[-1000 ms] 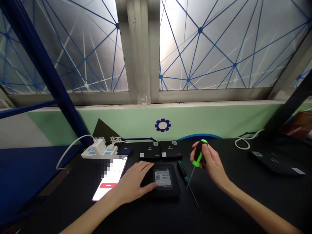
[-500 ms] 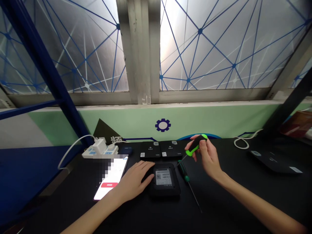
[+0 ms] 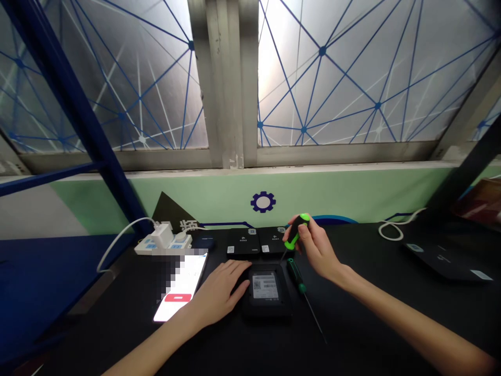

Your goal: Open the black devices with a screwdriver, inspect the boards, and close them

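Note:
A small black device (image 3: 266, 292) with a white label lies on the black table (image 3: 352, 324) in front of me. My left hand (image 3: 219, 295) rests flat on the table, fingers spread, touching the device's left edge. My right hand (image 3: 315, 248) is closed round a black and green screwdriver (image 3: 294, 234), its shaft pointing down toward the device's upper right corner. A second screwdriver (image 3: 303, 292) with a dark green handle lies on the table just right of the device.
A lit phone (image 3: 180, 287) lies left of my left hand. Behind it sits a white power strip (image 3: 162, 241) with a charger and cable. Two black boxes (image 3: 258, 241) stand behind the device. Another flat black device (image 3: 446, 258) and a white cable (image 3: 391, 230) are at right.
My right hand has carried the green screwdriver left, tilting its tip down toward the device's upper right corner. My left hand has stayed beside the device.

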Motion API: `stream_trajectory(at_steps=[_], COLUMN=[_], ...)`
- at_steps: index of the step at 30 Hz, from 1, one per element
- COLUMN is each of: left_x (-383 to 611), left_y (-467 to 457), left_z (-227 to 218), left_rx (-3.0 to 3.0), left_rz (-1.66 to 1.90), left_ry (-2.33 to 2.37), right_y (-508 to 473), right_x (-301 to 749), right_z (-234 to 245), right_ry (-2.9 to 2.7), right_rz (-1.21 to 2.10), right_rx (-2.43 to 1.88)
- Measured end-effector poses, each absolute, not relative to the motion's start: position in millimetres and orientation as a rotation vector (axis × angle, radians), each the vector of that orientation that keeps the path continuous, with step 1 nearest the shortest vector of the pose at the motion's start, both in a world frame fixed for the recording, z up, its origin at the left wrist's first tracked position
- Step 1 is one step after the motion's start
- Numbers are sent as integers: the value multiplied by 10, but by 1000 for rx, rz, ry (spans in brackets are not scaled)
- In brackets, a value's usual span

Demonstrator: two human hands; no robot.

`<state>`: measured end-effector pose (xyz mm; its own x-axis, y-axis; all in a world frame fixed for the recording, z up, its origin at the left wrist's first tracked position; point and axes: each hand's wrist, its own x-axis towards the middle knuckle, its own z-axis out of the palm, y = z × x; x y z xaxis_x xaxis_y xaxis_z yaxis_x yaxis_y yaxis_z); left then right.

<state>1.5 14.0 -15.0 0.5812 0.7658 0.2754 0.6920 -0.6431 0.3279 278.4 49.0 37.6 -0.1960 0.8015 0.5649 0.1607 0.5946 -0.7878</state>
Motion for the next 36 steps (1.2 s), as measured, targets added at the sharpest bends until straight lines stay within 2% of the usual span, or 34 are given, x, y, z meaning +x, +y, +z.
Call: stream_trajectory(at_steps=[10,21,29,36], left_x=[24,45,61,57], left_y=[137,121,119,125], left_z=[-169,-142,-151,-152], left_rx=[2628,2621,2632,2624], left_rz=[595,562,548,543], left_ry=[1231,1257,1281,1272], right_y=[561,445,447,483], right_x=[2631,2633,2636,2649], right_z=[500,-149,-307,-351], right_ry=[-2007,-2015,-1878,-1806], right_rz=[654,770,785,672], right_rx=[-798,-843,-860,-877])
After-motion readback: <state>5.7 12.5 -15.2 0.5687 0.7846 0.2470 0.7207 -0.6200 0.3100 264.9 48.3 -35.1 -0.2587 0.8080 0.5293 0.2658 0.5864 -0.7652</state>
